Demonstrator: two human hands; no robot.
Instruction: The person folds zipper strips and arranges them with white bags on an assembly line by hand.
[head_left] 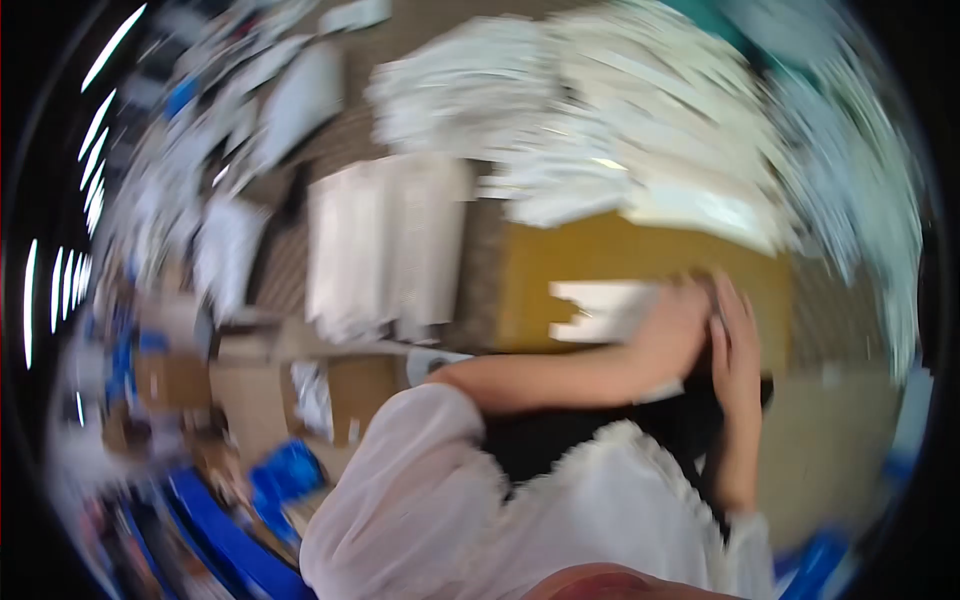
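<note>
A white flat piece with a notched left end (600, 308), perhaps folded paper or card, lies on a yellow-brown board (530, 270) in front of me. My left hand (685, 315) reaches across from the left and rests over the right end of this piece. Blur hides how its fingers are bent. My right hand (736, 340) comes up from below with its fingers stretched out, right beside the left hand's fingertips and seemingly touching them. What lies beneath the two hands is hidden.
Left of the board stand pale stacked strips (385, 245). Large heaps of white sheets (670, 110) spread behind it. An open cardboard box (365, 395) sits lower left, near a blue object (285, 480). More white bundles (300, 100) lie far left.
</note>
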